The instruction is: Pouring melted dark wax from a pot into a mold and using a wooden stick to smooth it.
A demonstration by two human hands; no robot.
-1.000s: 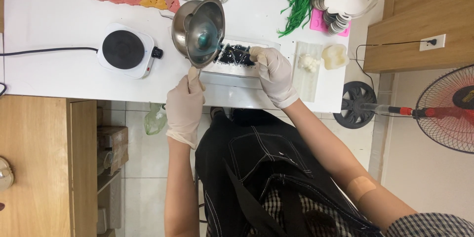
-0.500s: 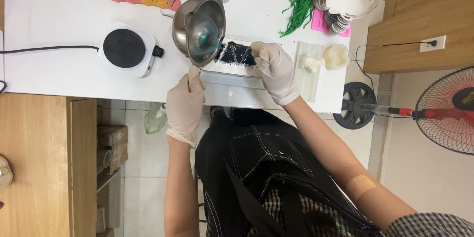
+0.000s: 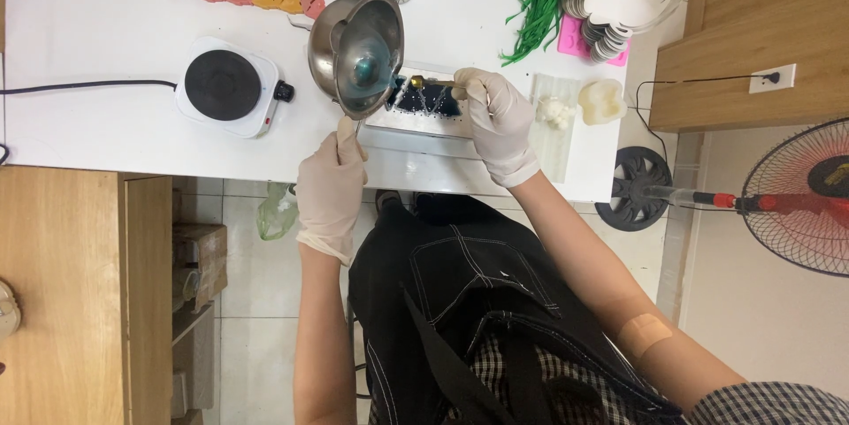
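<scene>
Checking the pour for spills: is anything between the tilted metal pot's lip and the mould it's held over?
Nothing visible. The metal pot, held by the left hand, tips straight over the mould; the right hand sits at the mould's far end with a small tool.

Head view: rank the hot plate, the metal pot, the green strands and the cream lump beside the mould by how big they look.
1. Hot plate and metal pot: look about alike, and the pot is lifted and tilted, so I won't split them.
2. Green strands.
3. Cream lump.
</scene>
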